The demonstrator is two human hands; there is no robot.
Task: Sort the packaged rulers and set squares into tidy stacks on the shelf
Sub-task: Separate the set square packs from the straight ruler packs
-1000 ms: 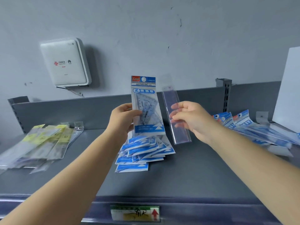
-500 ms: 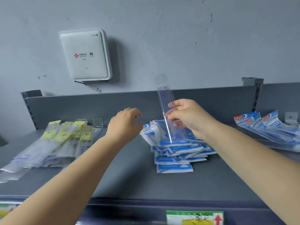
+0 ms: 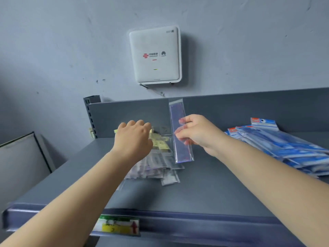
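Both hands have swung away from the blue set-square stack [image 3: 288, 148]: the right hand [image 3: 199, 134] now pinches the clear ruler [image 3: 180, 132] upright in its grip above the yellow-labelled ruler pile [image 3: 158, 157] on the shelf [image 3: 213, 189], the left hand [image 3: 134, 138] loosely curled, empty, so stacking looks imminent.

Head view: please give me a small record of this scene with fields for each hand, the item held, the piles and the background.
left hand: holds nothing, fingers loosely curled over the yellow-labelled ruler pile; contact cannot be told
right hand: pinches the clear packaged ruler
held item: near upright, above the right edge of that pile
other pile: blue set square packs, at the right of the shelf
background: white wall box above the shelf's back panel
shelf front: price label
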